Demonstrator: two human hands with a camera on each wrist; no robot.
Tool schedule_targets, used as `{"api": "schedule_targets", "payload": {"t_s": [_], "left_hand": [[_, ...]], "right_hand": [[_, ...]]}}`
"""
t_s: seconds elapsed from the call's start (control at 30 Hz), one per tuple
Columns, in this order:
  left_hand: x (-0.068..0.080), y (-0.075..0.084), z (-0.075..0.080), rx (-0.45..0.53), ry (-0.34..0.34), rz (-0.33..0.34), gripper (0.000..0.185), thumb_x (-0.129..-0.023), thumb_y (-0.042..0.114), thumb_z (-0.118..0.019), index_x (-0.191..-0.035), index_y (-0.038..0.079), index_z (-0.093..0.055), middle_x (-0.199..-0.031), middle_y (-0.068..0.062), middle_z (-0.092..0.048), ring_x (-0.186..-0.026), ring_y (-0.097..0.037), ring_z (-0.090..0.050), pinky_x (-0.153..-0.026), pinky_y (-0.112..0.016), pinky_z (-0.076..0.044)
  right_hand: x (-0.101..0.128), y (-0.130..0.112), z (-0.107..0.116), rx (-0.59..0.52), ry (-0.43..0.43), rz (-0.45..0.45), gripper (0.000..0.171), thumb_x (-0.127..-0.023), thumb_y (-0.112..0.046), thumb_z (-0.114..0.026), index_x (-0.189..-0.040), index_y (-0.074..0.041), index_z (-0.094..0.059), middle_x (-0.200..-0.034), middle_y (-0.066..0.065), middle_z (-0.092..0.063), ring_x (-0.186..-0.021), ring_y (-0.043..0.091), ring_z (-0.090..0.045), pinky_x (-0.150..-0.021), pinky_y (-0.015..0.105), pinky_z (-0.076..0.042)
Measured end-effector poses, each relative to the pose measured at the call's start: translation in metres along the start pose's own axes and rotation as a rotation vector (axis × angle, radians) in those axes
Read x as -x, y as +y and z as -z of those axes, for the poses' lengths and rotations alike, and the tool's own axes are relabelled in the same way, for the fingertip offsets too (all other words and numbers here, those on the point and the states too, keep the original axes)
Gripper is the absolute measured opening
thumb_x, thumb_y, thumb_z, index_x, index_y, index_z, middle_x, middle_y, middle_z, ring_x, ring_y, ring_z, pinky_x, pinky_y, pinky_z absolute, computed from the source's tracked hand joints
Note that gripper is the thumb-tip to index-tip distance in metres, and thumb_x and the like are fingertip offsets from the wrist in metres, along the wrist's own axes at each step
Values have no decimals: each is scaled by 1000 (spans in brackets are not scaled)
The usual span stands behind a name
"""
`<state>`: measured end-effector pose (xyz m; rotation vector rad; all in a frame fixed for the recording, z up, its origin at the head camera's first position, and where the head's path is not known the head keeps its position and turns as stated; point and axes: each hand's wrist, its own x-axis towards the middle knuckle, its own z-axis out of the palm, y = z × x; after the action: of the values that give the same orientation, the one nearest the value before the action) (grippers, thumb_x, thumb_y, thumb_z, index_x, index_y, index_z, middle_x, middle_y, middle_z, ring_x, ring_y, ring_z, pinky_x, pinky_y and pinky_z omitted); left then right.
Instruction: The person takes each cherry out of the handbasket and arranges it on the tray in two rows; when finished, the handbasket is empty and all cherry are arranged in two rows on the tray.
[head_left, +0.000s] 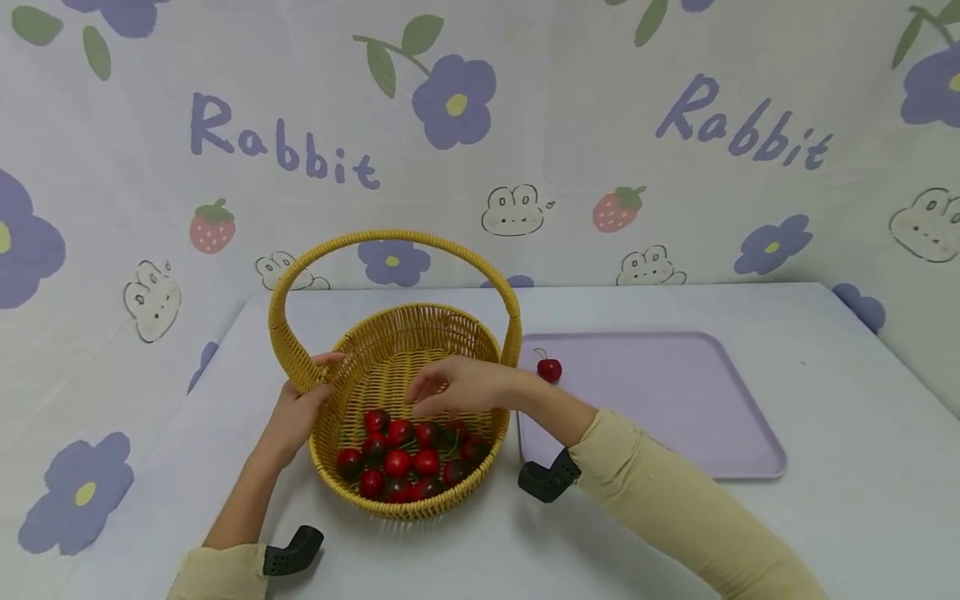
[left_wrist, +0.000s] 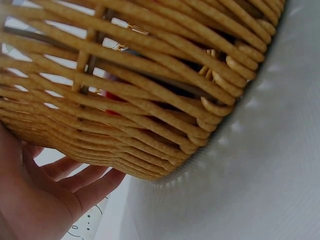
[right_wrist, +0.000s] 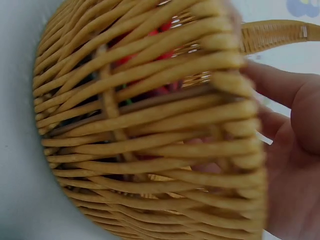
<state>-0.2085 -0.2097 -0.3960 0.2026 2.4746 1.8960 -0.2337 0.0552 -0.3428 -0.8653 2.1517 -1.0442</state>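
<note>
Right hand point(head_left: 450, 389) over cherries point(head_left: 405, 457), basket point(head_left: 390, 367)

— What is that yellow thing on the table?
— It is a round woven basket point(head_left: 408, 367) with one tall handle that bends over the top. It stands upright, just left of a purple tray point(head_left: 675, 400).
— What is inside it?
— A pile of shiny red and dark red cherries point(head_left: 408, 457). They lie close together at the near side of the basket floor. Some have thin green stems.
— Are all of them in the basket?
— No. One red cherry point(head_left: 550, 370) with a stem lies alone on the tray, near its left edge, just beside the basket.
</note>
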Motion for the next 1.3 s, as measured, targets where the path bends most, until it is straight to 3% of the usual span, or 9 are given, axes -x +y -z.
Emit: {"api": "schedule_targets", "payload": {"t_s": [0.33,0.87,1.0,1.3], "left_hand": [[-1,-3,0,1,2,-5,41,-96,0,-36,-136,0,-43,-146,-22,-33,-135,-38,-28,-105,-56,-22],[-2,-3,0,0,14,-6,41,-95,-1,-37,-135,0,-45,-145,-22,-35,-135,-37,-29,-106,-55,-21],[-2,-4,-1,-1,11,-11,41,-95,-1,-36,-135,0,-44,-145,-22,-35,-134,-37,-29,-106,-55,-22],[-2,-5,0,-9,10,-15,40,-96,0,-36,-136,0,-44,-145,-22,-35,-135,-37,-28,-106,-56,-22]], "right_hand": [[-12,4,-10,72,-23,-35,26,-87,-1,-65,-113,-5,-62,-110,9,-59,-103,20,-52,-85,29,-45],[-25,13,-17,169,-54,-133,31,-82,-5,-73,-111,-10,-62,-98,1,-60,-93,15,-55,-82,29,-48],[-23,12,-14,215,-52,-116,28,-82,-6,-73,-109,-9,-66,-95,-2,-61,-91,14,-54,-82,27,-46],[-8,4,-3,194,5,-1,24,-83,-12,-74,-106,-12,-66,-95,-4,-60,-92,14,-53,-79,25,-46]]}}
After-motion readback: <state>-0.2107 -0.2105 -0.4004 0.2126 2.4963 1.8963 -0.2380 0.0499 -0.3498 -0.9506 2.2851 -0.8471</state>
